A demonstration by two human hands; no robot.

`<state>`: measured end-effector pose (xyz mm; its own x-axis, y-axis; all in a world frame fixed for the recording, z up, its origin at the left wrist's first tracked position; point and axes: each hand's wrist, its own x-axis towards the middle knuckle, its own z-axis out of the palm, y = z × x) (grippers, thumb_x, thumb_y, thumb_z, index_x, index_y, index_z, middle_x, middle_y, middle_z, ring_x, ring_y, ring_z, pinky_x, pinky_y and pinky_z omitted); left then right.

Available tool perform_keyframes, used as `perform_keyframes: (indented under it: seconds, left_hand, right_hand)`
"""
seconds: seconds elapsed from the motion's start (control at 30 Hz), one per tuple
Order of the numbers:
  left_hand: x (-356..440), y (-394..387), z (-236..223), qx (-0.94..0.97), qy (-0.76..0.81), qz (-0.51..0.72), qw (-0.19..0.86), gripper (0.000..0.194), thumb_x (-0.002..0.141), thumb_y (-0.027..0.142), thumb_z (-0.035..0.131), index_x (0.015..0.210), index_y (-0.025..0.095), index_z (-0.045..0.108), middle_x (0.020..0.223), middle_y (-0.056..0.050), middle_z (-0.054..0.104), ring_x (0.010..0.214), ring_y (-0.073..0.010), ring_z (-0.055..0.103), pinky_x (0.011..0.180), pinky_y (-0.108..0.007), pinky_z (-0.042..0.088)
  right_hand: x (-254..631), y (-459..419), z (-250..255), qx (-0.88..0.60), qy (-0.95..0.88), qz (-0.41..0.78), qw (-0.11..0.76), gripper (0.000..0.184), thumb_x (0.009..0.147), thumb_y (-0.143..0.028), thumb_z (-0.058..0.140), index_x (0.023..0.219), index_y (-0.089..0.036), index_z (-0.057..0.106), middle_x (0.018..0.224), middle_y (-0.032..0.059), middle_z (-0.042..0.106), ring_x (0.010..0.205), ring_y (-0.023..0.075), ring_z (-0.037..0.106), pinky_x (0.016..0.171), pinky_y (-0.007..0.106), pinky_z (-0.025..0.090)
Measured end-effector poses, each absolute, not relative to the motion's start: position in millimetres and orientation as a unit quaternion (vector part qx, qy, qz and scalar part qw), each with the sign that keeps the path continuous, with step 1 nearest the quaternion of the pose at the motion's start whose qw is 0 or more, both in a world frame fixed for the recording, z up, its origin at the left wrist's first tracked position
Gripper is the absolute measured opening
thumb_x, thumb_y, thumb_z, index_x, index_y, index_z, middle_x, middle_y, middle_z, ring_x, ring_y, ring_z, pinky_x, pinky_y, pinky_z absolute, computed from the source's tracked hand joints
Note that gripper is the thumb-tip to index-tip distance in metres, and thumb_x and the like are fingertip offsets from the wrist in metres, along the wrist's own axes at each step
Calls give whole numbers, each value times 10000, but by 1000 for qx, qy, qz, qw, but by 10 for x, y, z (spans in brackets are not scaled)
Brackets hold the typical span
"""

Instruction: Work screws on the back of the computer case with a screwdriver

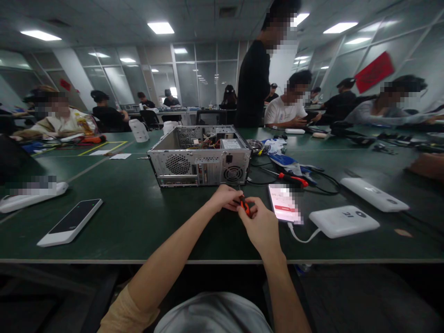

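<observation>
A small red-and-black screwdriver point(245, 206) is between my two hands, just in front of the computer case point(211, 169). My right hand point(261, 227) is closed around its handle. The fingers of my left hand point(226, 198) are pinched at its upper end, near the thin shaft, and partly hide it. The case lies on the green table point(145, 231) with its top side open, its vented back panel facing me. Wires and a silver power supply point(231, 144) show inside.
Right of my hands lie a lit phone point(284, 203), cabled to a white power bank point(343, 222), and another power bank point(374, 194). Behind them are a red screwdriver point(293, 179), blue-white gloves point(287, 162) and a metal bowl point(255, 147). A white device point(71, 223) lies left. People sit and stand beyond.
</observation>
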<state>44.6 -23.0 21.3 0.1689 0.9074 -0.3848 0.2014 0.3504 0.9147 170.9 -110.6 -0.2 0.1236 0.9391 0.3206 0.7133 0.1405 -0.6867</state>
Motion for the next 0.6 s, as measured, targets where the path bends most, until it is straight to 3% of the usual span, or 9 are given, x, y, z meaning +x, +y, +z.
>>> perform_keyframes:
  seconds: [0.1, 0.2, 0.4, 0.5, 0.6]
  left_hand:
    - [438, -229, 184, 527, 575, 302, 549, 234, 868, 333, 751, 803, 112, 709, 700, -45, 711, 579, -136, 668, 615, -250, 584]
    - [445, -220, 166, 529, 582, 303, 539, 190, 837, 274, 783, 784, 105, 715, 643, -34, 688, 563, -129, 652, 605, -241, 571]
    - [443, -172, 153, 461, 565, 322, 603, 138, 851, 197, 761, 773, 96, 709, 677, -38, 697, 555, -93, 624, 579, -197, 524]
    - [434, -182, 168, 445, 543, 323, 635, 133, 883, 151, 705, 762, 98, 694, 708, -46, 710, 598, -102, 644, 646, -219, 560]
    - [431, -191, 183, 441, 535, 314, 648, 107, 890, 148, 686, 791, 107, 689, 749, -56, 729, 658, -120, 679, 716, -249, 590]
  right_hand:
    - [1712, -1093, -24, -626, -656, 135, 399, 223, 828, -354, 632, 1017, -236, 650, 674, -34, 605, 659, 179, 587, 625, 279, 353]
    - [1709, -1086, -26, -620, -666, 133, 392, 214, 817, -359, 646, 985, -228, 657, 677, -29, 597, 661, 182, 583, 631, 283, 362]
    - [1691, -1123, 28, -632, -670, 147, 360, 361, 913, -529, 565, 1121, -244, 639, 722, -6, 664, 649, 194, 612, 611, 284, 341]
    - [1687, -1132, 37, -625, -673, 175, 355, 351, 985, -471, 443, 1185, -248, 626, 744, 13, 698, 659, 194, 644, 630, 284, 361]
    - [1690, -1124, 24, -624, -668, 181, 363, 298, 972, -383, 447, 1168, -256, 630, 749, 9, 705, 661, 188, 652, 627, 276, 365]
